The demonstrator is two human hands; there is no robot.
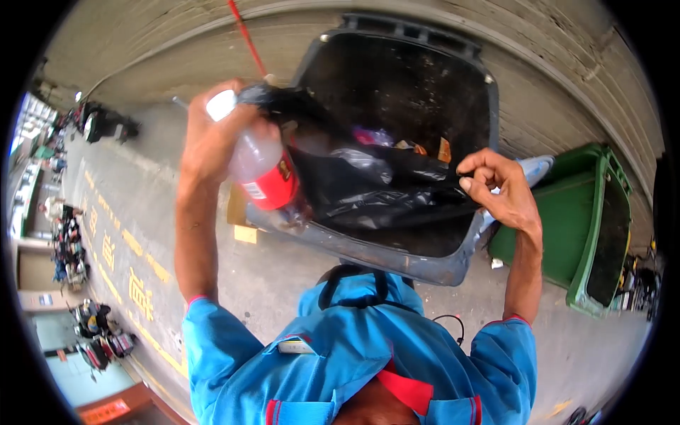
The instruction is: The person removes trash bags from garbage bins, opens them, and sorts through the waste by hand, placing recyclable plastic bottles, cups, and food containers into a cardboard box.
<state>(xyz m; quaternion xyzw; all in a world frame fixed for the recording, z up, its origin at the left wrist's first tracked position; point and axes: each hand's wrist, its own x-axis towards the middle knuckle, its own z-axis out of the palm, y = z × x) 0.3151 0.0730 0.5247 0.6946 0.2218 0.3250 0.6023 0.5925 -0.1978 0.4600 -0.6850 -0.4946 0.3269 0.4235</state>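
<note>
My left hand (216, 131) is closed around the upper part of a plastic bottle (265, 173) with a red label and a white cap. The bottle is slightly blurred and hangs tilted at the front left edge of a dark wheeled bin. Against the fingers of that hand lies one end of a black plastic bag (382, 177); whether they grip it too, I cannot tell. The bag stretches across the bin's mouth to my right hand (499, 188), which pinches its other edge. Small scraps and a purple wrapper (372, 137) show behind the bag.
The dark bin (425, 268) stands in front of my body, its lid (425, 74) tipped back toward the wall. To the right is a green bin (549, 223). A red pole (246, 35) leans at the back. Parked motorbikes (99, 333) line the far left.
</note>
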